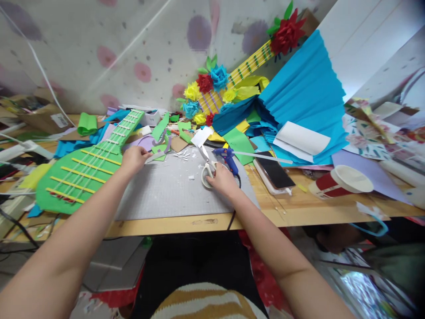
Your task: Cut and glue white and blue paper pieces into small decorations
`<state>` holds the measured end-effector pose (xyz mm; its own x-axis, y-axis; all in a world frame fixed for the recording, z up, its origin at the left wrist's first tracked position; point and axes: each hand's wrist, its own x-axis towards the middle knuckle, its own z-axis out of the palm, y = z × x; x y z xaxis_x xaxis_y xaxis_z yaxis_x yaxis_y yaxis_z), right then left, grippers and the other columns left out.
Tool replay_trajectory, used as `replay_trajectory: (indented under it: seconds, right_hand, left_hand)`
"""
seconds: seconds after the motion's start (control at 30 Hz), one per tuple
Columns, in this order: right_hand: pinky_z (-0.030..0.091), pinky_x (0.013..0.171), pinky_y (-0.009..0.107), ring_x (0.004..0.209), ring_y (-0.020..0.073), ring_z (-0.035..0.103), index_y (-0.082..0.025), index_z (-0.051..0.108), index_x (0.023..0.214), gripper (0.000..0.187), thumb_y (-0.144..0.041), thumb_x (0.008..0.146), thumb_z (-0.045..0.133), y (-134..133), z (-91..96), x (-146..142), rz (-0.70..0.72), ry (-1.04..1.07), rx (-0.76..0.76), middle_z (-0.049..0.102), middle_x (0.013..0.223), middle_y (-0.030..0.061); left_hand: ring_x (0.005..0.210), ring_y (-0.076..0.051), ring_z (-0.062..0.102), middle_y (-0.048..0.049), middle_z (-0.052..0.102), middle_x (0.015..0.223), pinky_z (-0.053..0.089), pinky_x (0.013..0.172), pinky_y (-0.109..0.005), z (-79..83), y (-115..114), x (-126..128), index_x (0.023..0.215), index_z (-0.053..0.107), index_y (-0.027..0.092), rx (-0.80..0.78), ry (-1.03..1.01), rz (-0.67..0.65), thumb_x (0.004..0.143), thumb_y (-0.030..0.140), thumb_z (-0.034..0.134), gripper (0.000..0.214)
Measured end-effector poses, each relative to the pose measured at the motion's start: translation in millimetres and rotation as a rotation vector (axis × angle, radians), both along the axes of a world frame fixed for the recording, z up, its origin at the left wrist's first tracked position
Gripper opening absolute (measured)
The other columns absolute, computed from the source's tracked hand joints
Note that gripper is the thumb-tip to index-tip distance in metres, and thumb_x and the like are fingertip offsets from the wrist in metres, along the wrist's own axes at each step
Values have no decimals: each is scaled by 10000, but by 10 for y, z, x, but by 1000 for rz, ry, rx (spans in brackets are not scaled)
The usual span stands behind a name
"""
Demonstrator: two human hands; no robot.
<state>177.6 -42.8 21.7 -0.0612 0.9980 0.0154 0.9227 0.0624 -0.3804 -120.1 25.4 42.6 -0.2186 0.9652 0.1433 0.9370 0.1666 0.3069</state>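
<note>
My left hand (134, 159) is closed in a pinch at the end of a thin, curved greyish-purple paper strip (158, 155), beside the neck of a green paper guitar (76, 170) with yellow bars and white strings. My right hand (223, 179) is closed on the pale handles of a pair of scissors (206, 160). The scissors lie low over the grey cutting mat (166, 190), blades pointing away from me, near a white piece of paper (202, 136). Right beside them is a blue glue gun (227, 159). Small white paper bits (182, 155) are scattered on the mat.
A yellow guitar with paper flowers (212, 99) leans at the back. Blue crepe paper (305, 102) stands on the right, behind a phone (275, 170) and a paper cup (341, 181). Coloured scraps (239, 144) crowd the table behind the mat. A cardboard box (43, 110) stands far left.
</note>
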Motion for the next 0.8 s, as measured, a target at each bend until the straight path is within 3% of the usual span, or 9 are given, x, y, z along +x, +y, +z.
replay_trajectory:
  seconds: [0.17,0.37,0.57,0.7,0.8]
  right_hand:
    - [452,768,323,948,290,603,-64,524,986,365,-288,706,593,98,159,-48,51,-176,-76,624,987,209]
    - [463,747,321,927,283,607,-6,417,1116,496,-257,724,589,203,142,-119,32,-243,-37,587,1021,236]
    - [454,761,334,948,281,587,-29,440,1116,408,-227,772,534,185,109,-162,79,-307,-43,550,1073,244]
    - [419,836,398,1057,329,512,-50,507,1072,357,-220,762,552,183,152,-174,118,-289,-32,534,1112,255]
    - [403,873,388,1070,275,506,-100,482,1128,405,-260,766,567,198,187,-206,203,9,42,538,1146,196]
  left_hand:
    - [923,-290,554,-111,613,932,430,752,-351,-94,95,81,812,643,197,42,119,-57,613,350,671,253]
    - [859,-270,567,-103,627,835,417,702,-324,-93,78,60,722,636,190,-76,97,-44,648,286,595,128]
    - [623,-159,525,-21,578,644,358,566,-254,138,-78,148,674,566,176,-85,-240,-95,639,331,593,160]
    - [562,-105,482,18,522,601,386,550,-233,206,-251,401,666,525,160,-217,-690,-334,597,359,631,236]
    - [590,-105,499,8,544,647,420,566,-243,169,-406,606,692,536,153,-351,-790,-496,567,362,670,278]
